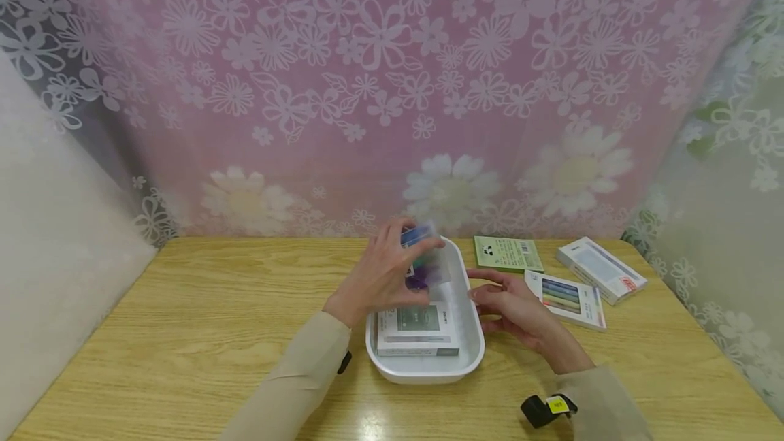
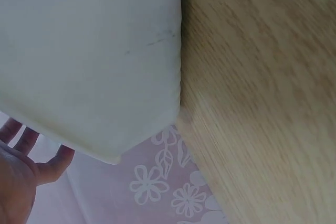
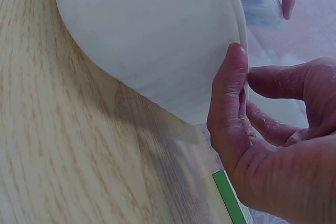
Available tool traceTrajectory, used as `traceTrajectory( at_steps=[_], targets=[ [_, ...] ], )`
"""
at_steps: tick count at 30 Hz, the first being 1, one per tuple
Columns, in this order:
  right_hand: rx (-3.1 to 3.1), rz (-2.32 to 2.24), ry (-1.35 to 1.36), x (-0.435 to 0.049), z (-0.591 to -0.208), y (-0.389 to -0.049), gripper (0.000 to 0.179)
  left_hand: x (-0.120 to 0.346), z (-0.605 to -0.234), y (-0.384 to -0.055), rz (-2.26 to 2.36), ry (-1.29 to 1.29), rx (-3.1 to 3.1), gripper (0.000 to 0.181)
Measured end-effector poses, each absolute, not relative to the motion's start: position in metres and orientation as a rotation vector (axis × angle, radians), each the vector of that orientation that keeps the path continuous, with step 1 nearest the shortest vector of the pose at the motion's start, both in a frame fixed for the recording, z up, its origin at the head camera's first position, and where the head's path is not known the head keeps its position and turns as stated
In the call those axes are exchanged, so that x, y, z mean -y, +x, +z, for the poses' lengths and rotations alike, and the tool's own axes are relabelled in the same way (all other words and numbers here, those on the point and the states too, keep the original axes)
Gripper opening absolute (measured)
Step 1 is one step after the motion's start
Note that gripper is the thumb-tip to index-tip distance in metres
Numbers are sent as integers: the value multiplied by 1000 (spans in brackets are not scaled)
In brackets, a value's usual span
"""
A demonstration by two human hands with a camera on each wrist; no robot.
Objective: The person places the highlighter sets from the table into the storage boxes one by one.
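My left hand (image 1: 382,271) holds a clear plastic case (image 1: 436,269) with blue, green and purple contents over the far part of a white plastic tray (image 1: 422,378). Its exact contents are blurred. The right wrist view shows this case (image 3: 260,6) beyond the rim, while the left wrist view shows only my fingertips past the tray wall. My right hand (image 1: 514,305) pinches the tray's right rim, thumb and fingers on either side of the wall (image 3: 157,40). Inside the tray's near part lies a white box (image 1: 418,342) with a grey-green panel.
Right of the tray lie a green panda-print packet (image 1: 508,254), a white box of coloured sticks (image 1: 566,299) and another white box (image 1: 601,269) with a red sticker. A flowered pink curtain (image 1: 380,87) hangs behind the wooden table (image 1: 245,312).
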State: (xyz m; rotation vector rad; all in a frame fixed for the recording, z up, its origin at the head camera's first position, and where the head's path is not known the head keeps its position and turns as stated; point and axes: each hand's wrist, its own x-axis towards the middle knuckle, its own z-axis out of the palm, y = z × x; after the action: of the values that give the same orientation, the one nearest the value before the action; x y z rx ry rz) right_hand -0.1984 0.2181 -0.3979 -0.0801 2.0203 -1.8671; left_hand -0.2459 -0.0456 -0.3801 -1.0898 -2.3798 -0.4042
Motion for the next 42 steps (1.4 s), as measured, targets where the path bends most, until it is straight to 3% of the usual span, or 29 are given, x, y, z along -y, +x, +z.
traceTrajectory(
  at_steps=[16, 28, 42],
  targets=[
    [-2010, -1879, -72, -218, -399, -198, 63, 39, -383, -259, -623, -1168, 2710, 73],
    [-2000, -1874, -93, -215, -400, -198, 63, 32, -382, -255, -488, -1122, 2954, 68],
    [-2000, -1878, -88, -215, -400, -198, 63, 30, -381, -245, -252, -1102, 3089, 50]
  ],
)
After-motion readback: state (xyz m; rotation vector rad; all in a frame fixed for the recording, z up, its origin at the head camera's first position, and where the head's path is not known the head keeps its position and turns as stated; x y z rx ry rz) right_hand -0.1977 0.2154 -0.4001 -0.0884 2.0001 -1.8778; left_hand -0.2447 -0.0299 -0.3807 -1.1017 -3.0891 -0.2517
